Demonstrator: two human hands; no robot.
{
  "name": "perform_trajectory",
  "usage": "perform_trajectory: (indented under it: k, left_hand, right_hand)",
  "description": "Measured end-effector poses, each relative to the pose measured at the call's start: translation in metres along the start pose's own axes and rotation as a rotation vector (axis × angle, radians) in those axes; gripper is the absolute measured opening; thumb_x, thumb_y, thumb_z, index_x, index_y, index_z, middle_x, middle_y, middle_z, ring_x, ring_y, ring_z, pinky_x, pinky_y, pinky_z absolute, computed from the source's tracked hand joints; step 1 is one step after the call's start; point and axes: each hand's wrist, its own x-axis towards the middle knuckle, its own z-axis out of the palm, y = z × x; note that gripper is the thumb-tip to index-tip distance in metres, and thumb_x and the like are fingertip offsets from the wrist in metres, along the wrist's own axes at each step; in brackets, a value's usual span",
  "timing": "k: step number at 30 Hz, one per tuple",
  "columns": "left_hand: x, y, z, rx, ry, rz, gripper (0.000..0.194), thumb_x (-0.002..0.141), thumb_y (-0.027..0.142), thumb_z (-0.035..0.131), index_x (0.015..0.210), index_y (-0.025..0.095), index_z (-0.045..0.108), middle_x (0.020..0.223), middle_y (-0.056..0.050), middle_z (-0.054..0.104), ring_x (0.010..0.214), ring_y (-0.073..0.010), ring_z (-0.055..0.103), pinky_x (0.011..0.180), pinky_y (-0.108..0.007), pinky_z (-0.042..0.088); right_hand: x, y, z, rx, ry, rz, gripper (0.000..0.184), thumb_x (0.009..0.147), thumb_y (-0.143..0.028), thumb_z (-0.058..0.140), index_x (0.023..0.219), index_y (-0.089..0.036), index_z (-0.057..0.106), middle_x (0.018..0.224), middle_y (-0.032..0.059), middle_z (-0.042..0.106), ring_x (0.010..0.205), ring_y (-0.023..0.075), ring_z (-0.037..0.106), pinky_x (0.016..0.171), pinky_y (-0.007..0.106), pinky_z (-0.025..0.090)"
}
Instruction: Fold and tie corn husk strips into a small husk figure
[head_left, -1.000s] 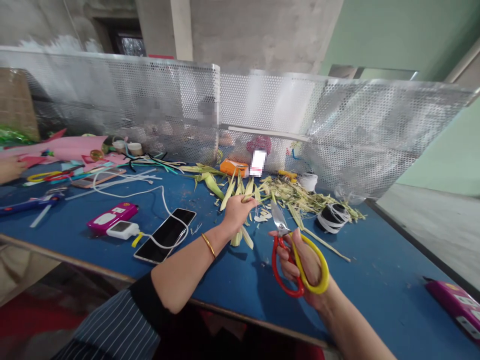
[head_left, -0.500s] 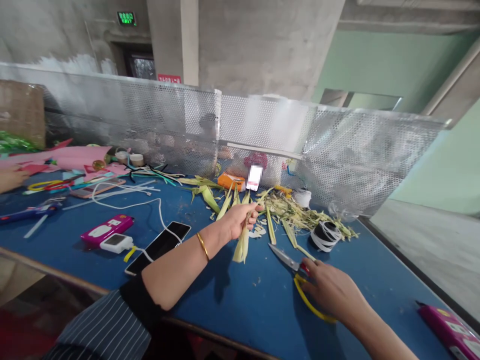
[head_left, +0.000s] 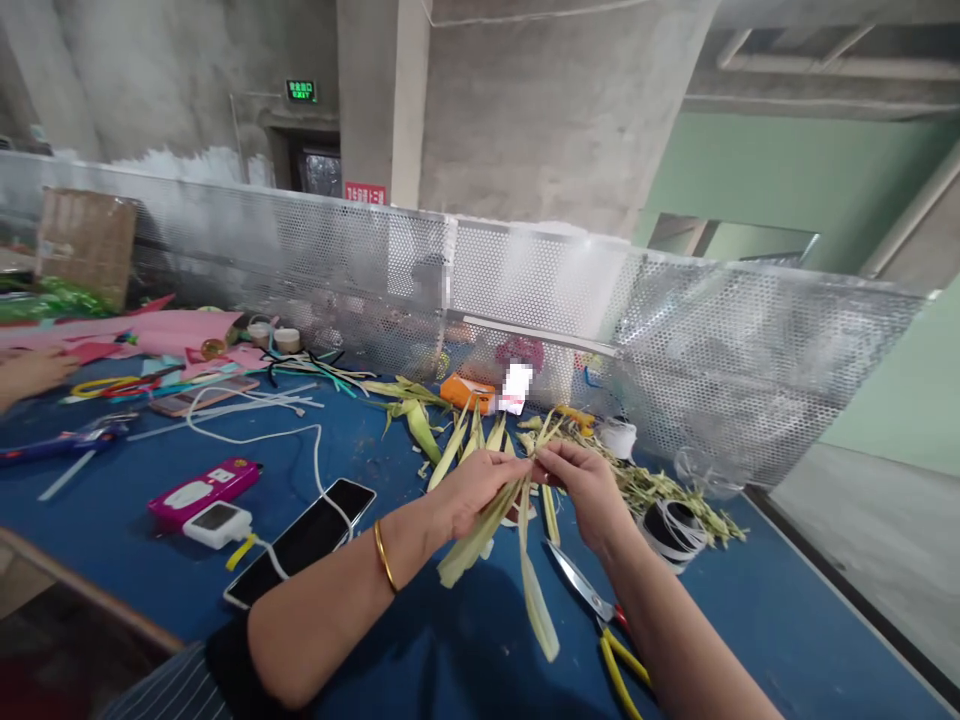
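Pale green corn husk strips (head_left: 487, 535) hang from my left hand (head_left: 484, 488), whose fingers are closed on them. My right hand (head_left: 583, 482) meets it, thumb and fingers pinched on the same husks at their gathered upper end. One long strip dangles below, between the hands. Scissors (head_left: 585, 585) with yellow and red handles lie on the blue table under my right forearm, touched by neither hand. More husk strips (head_left: 450, 450) lie just beyond my hands. A spool of white cord (head_left: 673, 535) stands to the right of my right wrist.
A black phone (head_left: 307, 535) and a magenta device (head_left: 206, 495) with a white cable lie at left. Pliers (head_left: 75, 437) and pink paper (head_left: 180, 330) are farther left, near another person's hand (head_left: 34, 375). Husk scraps (head_left: 652, 485) and a perforated metal screen (head_left: 540, 290) stand behind.
My right hand has let go of the scissors and moved up and left to the husks. The husks in my left hand now spread, with one strip hanging apart. The view has tilted up slightly.
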Motion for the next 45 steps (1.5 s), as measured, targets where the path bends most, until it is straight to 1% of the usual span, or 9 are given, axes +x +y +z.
perform_trajectory:
  k: [4, 7, 10, 13, 17, 21, 27, 36, 45]
  left_hand:
    - [0.017, 0.008, -0.009, 0.205, -0.013, 0.112, 0.031, 0.068, 0.040, 0.078, 0.076, 0.012, 0.068, 0.060, 0.002, 0.056, 0.051, -0.0076, 0.046, 0.052, -0.023, 0.038]
    - [0.028, 0.008, -0.008, 0.269, -0.055, 0.184, 0.032, 0.068, 0.043, 0.077, 0.069, 0.013, 0.065, 0.054, 0.005, 0.051, 0.049, -0.0065, 0.041, 0.050, -0.022, 0.030]
    - [0.034, 0.005, -0.005, 0.192, -0.099, 0.119, 0.033, 0.067, 0.046, 0.076, 0.070, 0.014, 0.067, 0.057, 0.002, 0.056, 0.052, -0.0091, 0.047, 0.052, -0.024, 0.035]
    - [0.036, 0.002, -0.003, 0.126, -0.049, 0.040, 0.033, 0.064, 0.044, 0.077, 0.071, 0.013, 0.070, 0.063, -0.001, 0.060, 0.057, -0.0111, 0.052, 0.056, -0.025, 0.039]
    - [0.036, 0.002, -0.004, 0.179, -0.047, 0.034, 0.030, 0.069, 0.043, 0.073, 0.072, 0.013, 0.070, 0.056, 0.002, 0.054, 0.051, -0.0084, 0.044, 0.051, -0.024, 0.031]
    - [0.035, 0.010, -0.003, 0.170, -0.121, 0.028, 0.029, 0.072, 0.042, 0.072, 0.073, 0.013, 0.070, 0.056, 0.003, 0.053, 0.051, -0.0069, 0.040, 0.051, -0.024, 0.027]
    - [0.030, 0.018, -0.002, 0.160, -0.079, -0.025, 0.024, 0.065, 0.027, 0.074, 0.083, 0.013, 0.073, 0.068, 0.000, 0.063, 0.057, -0.0090, 0.049, 0.059, -0.025, 0.036]
    - [0.027, 0.027, -0.013, 0.466, 0.007, 0.212, 0.012, 0.071, 0.026, 0.068, 0.072, 0.014, 0.069, 0.067, -0.001, 0.061, 0.063, -0.0109, 0.050, 0.062, -0.025, 0.038]
    - [0.033, 0.022, -0.019, 0.698, 0.069, 0.319, 0.013, 0.076, 0.023, 0.060, 0.080, 0.016, 0.069, 0.074, -0.002, 0.066, 0.067, -0.0143, 0.055, 0.063, -0.025, 0.039]
  right_hand:
    - [0.009, 0.004, -0.003, 0.058, 0.059, -0.005, 0.029, 0.064, -0.041, 0.079, 0.058, -0.017, 0.063, 0.054, -0.0024, 0.055, 0.054, 0.0110, 0.045, 0.056, 0.026, 0.035]
    - [0.011, 0.006, -0.009, 0.129, 0.074, 0.012, 0.030, 0.063, -0.039, 0.081, 0.057, -0.016, 0.062, 0.055, -0.0024, 0.054, 0.056, 0.0103, 0.044, 0.057, 0.024, 0.035]
    - [0.012, 0.009, -0.014, 0.231, 0.044, 0.110, 0.031, 0.063, -0.038, 0.082, 0.057, -0.016, 0.062, 0.055, -0.0026, 0.053, 0.055, 0.0094, 0.044, 0.056, 0.023, 0.036]
    - [0.012, 0.012, -0.017, 0.251, 0.014, 0.167, 0.031, 0.064, -0.041, 0.083, 0.063, -0.016, 0.066, 0.056, -0.0023, 0.054, 0.055, 0.0088, 0.045, 0.056, 0.021, 0.036]
    - [0.012, 0.014, -0.018, 0.264, 0.035, 0.198, 0.030, 0.062, -0.039, 0.086, 0.062, -0.015, 0.067, 0.056, -0.0019, 0.056, 0.057, 0.0081, 0.046, 0.056, 0.019, 0.038]
    - [0.013, 0.014, -0.023, 0.377, 0.089, 0.216, 0.025, 0.062, -0.035, 0.086, 0.066, -0.016, 0.070, 0.056, -0.0021, 0.055, 0.055, 0.0080, 0.047, 0.055, 0.019, 0.041]
    - [0.015, 0.010, -0.034, 0.386, 0.160, 0.167, 0.025, 0.062, -0.036, 0.086, 0.074, -0.018, 0.073, 0.063, -0.0018, 0.057, 0.058, 0.0087, 0.048, 0.055, 0.019, 0.042]
    - [0.012, 0.002, -0.040, 0.087, 0.241, 0.005, 0.029, 0.066, -0.045, 0.081, 0.070, -0.019, 0.071, 0.064, -0.0003, 0.058, 0.060, 0.0118, 0.046, 0.057, 0.024, 0.039]
    - [0.009, -0.003, -0.034, 0.302, 0.131, 0.159, 0.026, 0.063, -0.036, 0.084, 0.068, -0.017, 0.069, 0.058, -0.0013, 0.057, 0.052, 0.0092, 0.048, 0.050, 0.022, 0.042]
